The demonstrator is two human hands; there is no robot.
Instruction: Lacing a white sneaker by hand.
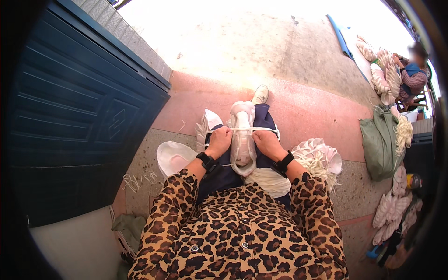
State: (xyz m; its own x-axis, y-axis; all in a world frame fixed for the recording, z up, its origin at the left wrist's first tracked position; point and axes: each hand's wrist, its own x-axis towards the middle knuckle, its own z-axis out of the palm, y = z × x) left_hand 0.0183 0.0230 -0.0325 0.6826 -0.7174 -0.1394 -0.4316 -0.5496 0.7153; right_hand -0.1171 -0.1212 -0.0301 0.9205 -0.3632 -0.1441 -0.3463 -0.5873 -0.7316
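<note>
A pale pinkish-white shoe upper rests lengthwise between my thighs, its rounded toe end pointing away from me. Across it runs a white shoelace, stretched out to both sides. My left hand is closed on the lace at the left edge of the upper. At the right edge my right hand grips the lace in a fist, and its end hangs past the hand over my thigh. A bundle of cream laces lies on my lap below the right hand.
White shoe uppers with loose laces are heaped by my right leg. A white piece lies at my left, near a dark blue door. On the right stand a green sack and more stacked uppers; a person sits farther off.
</note>
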